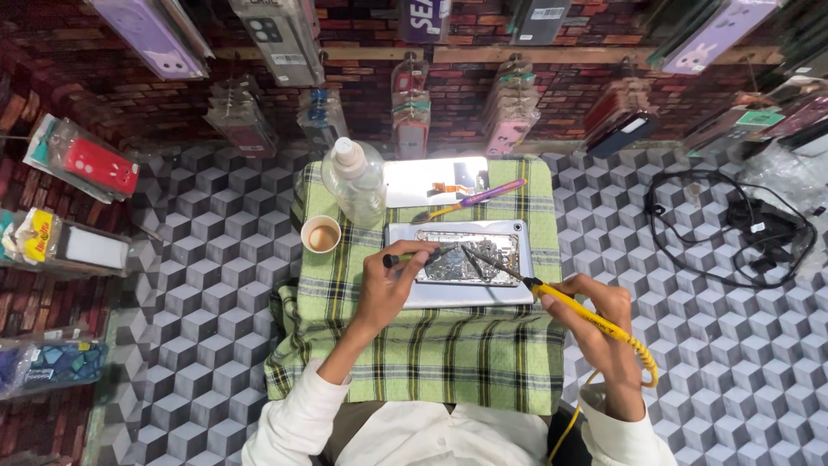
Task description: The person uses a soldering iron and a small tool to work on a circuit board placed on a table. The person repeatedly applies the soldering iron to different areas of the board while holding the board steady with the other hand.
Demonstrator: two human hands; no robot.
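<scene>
On the green plaid cloth (448,354) spread over a small raised stand, an opened tablet (461,259) lies face down with its back cover off and its boards and shielding exposed. Cloth presumably serves as a soft, non-slip bed.

Left hand (388,280) — closed around dark tweezers (435,255), tips reaching into the exposed interior near its middle; wrist rests on the tablet's near-left edge, likely for steadiness.

Right hand (608,332) — gripped pen-fashion on a yellow-handled soldering iron (578,311), thin tip angled up-left to meet the tweezers over the circuitry. Its yellow cord runs down past the wrist, clear of the work. What the two tips touch is too small to tell — possibly a small part or a joint.

Behind the tablet: a bright white panel (431,179), perhaps a lit screen, with a purple-handled tool (483,197) lying across its near edge, set within reach. Clear plastic bottle (355,181) and a paper cup (321,234) holding brownish liquid stand at the cloth's left, off the working side. Coiled black cable (733,229) lies well apart on the cube-patterned surface (207,259) to the right. Packaged phone cases (155,34) hang on the brick-patterned wall.
</scene>
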